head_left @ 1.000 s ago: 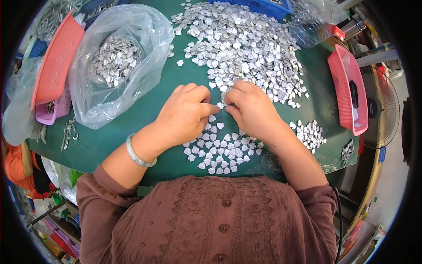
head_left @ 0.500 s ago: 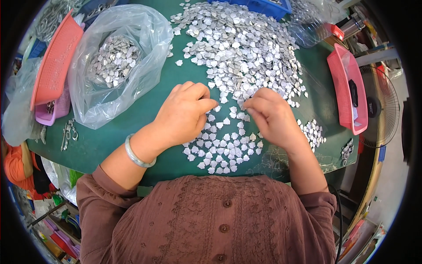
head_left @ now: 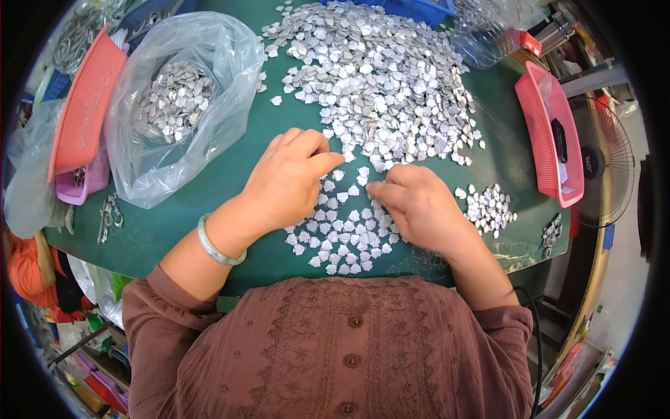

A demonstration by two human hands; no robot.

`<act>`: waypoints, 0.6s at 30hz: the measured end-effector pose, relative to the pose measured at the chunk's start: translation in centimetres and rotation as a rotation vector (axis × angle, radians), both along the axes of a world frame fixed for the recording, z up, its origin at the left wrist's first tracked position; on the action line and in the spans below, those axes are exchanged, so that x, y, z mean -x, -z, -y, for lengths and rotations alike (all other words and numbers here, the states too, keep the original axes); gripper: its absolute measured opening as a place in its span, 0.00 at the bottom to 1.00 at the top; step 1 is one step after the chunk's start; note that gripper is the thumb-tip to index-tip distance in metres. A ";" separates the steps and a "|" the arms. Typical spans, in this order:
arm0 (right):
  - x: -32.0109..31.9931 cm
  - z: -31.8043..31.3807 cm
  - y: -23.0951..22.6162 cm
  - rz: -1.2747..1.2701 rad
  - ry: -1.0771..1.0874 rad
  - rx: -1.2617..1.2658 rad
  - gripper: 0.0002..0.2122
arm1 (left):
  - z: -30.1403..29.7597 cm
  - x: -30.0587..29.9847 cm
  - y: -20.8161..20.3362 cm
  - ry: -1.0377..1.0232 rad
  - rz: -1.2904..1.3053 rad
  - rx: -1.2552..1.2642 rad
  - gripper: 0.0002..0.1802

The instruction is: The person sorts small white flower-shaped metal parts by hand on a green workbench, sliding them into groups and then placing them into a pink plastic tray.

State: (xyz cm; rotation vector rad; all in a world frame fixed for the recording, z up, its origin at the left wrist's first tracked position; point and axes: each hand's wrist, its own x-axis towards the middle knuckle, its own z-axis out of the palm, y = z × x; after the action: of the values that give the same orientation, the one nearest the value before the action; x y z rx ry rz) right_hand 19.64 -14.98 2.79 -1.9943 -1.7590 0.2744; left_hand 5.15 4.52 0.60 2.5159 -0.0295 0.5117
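1. Hands on green bench (head_left: 209,209), palms down over small spread of silver pieces (head_left: 342,234).
2. Left hand (head_left: 289,181): fingers curled, forefinger tip pressed onto one piece; nothing gripped.
3. Right hand (head_left: 419,206): loosely curled, fingertips touching pieces; grip not discernible.
4. Large silver heap (head_left: 377,77) just beyond hands.
5. Clear plastic bag (head_left: 174,105) of pieces at left; pink tray (head_left: 548,133) at right.

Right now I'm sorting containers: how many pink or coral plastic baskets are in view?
3: a coral basket far left, a purple-pink one beneath it, another far right. More may be hidden.
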 end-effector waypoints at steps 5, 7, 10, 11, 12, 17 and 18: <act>0.0 0.0 0.3 0.019 0.064 -0.035 0.15 | 0.0 0.0 -0.1 0.023 -0.030 -0.005 0.20; 0.3 -0.4 0.4 0.054 0.062 -0.026 0.16 | 0.1 -0.1 -0.1 0.021 -0.025 -0.003 0.20; 0.3 -0.6 0.8 0.111 0.060 -0.023 0.17 | 0.3 -0.2 0.0 0.016 -0.010 -0.003 0.20; 0.3 -0.6 0.9 0.133 0.060 -0.029 0.18 | 0.3 -0.3 0.0 0.013 0.000 -0.003 0.21; 0.4 -0.6 0.7 0.131 0.058 -0.030 0.18 | 0.2 -0.2 0.1 0.010 -0.002 -0.004 0.21; 0.7 0.3 -0.8 -0.040 -0.071 0.119 0.16 | 0.0 0.0 0.1 -0.001 -0.026 -0.016 0.24; 0.5 0.4 -0.7 -0.040 -0.068 0.119 0.16 | 0.2 -0.1 0.1 0.002 -0.025 -0.017 0.24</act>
State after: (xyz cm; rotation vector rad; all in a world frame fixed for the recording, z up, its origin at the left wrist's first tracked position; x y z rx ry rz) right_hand 19.14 -15.40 3.45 -1.9979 -1.8261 0.4476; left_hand 5.24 4.36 0.45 2.5379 -0.0270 0.4806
